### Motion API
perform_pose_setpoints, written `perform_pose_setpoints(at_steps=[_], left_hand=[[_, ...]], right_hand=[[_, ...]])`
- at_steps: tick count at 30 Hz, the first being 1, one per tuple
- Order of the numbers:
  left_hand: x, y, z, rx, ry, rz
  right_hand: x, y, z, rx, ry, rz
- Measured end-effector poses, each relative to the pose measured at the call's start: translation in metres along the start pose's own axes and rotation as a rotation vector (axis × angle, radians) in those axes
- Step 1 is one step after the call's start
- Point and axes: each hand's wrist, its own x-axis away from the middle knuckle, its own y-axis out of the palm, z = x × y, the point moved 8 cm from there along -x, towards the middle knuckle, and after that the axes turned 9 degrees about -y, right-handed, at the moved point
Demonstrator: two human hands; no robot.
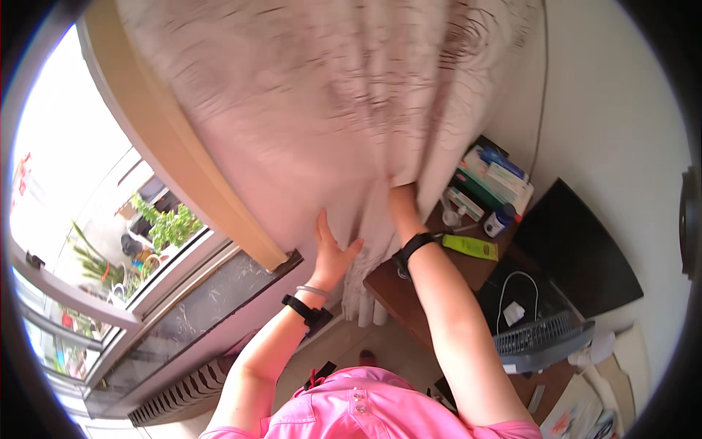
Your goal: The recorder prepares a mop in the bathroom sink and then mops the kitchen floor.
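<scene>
A pale pink curtain (292,132) with dark swirling line patterns hangs in front of me, gathered into folds toward the right. My left hand (334,256) is open before its lower part, thumb and fingers spread; whether it touches the cloth I cannot tell. My right hand (404,208) is closed on the curtain's gathered folds. Cloth covers most of its fingers, and a fingertip shows at the fold. Both wrists wear black bands, and the left one also has a light bracelet.
At left, a window (139,241) with a tan frame edge (190,154) stands above a dark sill (197,307) and a radiator (183,391). Right of my arm, a brown desk (395,293) holds boxes (497,175), a green tube (470,247), a dark bottle (500,219) and a black monitor (578,249).
</scene>
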Motion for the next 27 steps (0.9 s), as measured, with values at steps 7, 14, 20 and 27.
perform_pose_setpoints(at_steps=[7, 14, 20, 27], left_hand=[[-0.01, -0.008, -0.007, -0.037, 0.104, 0.058], [-0.029, 0.015, 0.076, -0.103, 0.434, -0.015], [-0.035, 0.013, 0.094, -0.048, 0.295, -0.126], [0.054, -0.048, 0.016, -0.234, 0.404, -0.119]], right_hand=[[-0.024, -0.021, 0.045, -0.15, 0.112, 0.284], [0.062, -0.016, -0.081, -0.736, -0.121, 0.134], [0.12, 0.047, -0.051, -0.464, -0.017, 0.173], [0.058, 0.041, -0.024, -0.162, -0.064, 0.37]])
